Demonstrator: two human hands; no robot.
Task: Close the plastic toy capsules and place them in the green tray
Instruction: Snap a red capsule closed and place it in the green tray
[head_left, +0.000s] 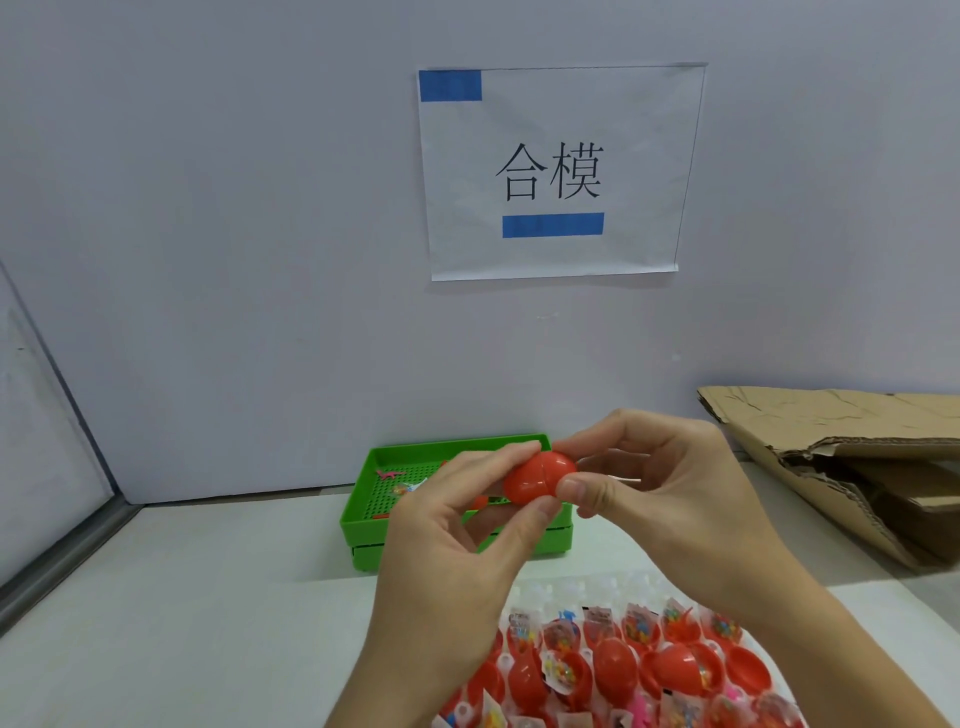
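A red plastic capsule (537, 477) is held in the air between both hands, its two halves together with a seam showing down the middle. My left hand (467, 525) pinches its left half with thumb and fingertips. My right hand (660, 483) pinches its right half. Behind them the green tray (363, 512) stands against the wall, with a few small toy pieces on its perforated floor. Near the bottom edge lie several open red capsule halves (623, 660) holding small bagged toys, on a clear blister sheet.
A torn cardboard box (852, 457) lies at the right on the white table (208, 597). A paper sign (558, 171) with blue tape hangs on the wall. A metal-framed panel (52, 493) borders the left side.
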